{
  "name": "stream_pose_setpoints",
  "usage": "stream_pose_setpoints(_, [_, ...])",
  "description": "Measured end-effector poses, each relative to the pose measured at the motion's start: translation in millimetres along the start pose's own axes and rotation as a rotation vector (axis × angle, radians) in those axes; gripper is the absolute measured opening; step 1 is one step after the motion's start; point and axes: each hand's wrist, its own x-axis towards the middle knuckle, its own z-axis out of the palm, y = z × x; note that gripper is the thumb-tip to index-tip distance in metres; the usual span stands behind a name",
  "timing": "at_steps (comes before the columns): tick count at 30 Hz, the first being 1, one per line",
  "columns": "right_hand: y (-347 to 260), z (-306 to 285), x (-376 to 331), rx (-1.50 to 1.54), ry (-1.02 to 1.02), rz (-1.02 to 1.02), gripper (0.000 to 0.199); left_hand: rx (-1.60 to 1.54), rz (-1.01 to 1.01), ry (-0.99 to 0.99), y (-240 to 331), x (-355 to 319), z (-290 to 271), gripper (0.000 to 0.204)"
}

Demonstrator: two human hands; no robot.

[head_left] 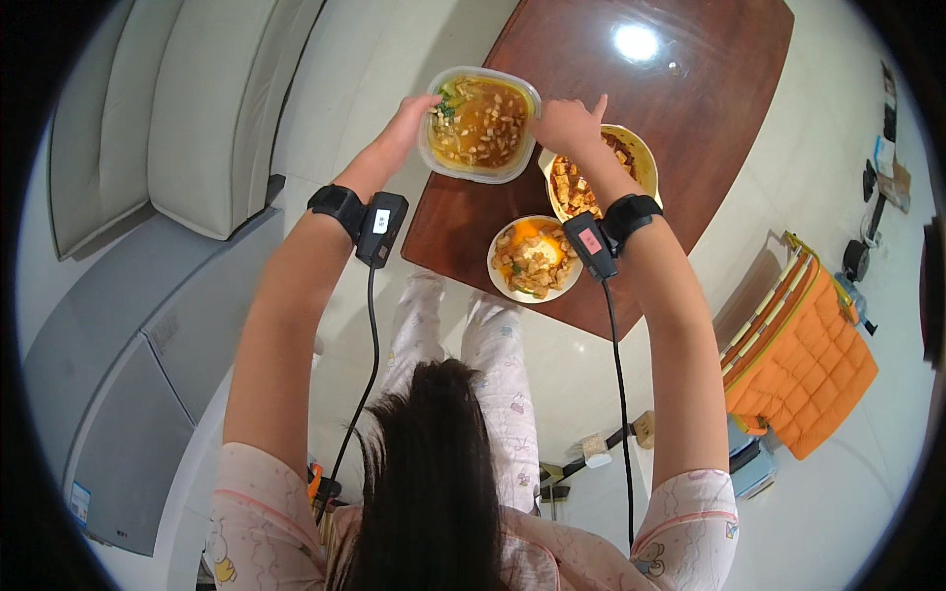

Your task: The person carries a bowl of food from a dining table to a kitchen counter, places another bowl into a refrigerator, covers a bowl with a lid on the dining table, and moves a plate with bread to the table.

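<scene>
A clear plastic food container (469,175) of brown soup with chopped pieces and some green leaves is at the far left edge of the brown table. My left hand (402,136) grips its left rim. On the opposite rim, my right hand (572,128) has its fingers curled in, with one digit pointing up. Both arms are stretched far forward. Under my right forearm is a pale yellow bowl (645,161) of tofu cubes in red sauce, partly hidden by the arm. Nearer to me, a white plate (533,298) holds an egg and browned pieces.
The dark wooden table (709,69) extends away to the right, with a bright light reflection. On the left stand a pale sofa (207,108) and a grey cabinet-like unit (128,433). An orange padded folding chair (803,364) is at the right. Cables hang from both wrist devices.
</scene>
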Motion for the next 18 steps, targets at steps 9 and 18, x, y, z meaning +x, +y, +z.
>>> stream_pose_setpoints(9, [-42,39,-41,-0.599,0.218,-0.196,0.039,0.047,0.039,0.053,-32,-42,-13,0.051])
stream_pose_setpoints(18, [-50,72,-75,-0.529,0.272,-0.235,0.031,0.04,0.03,0.002,-58,-85,-10,0.053])
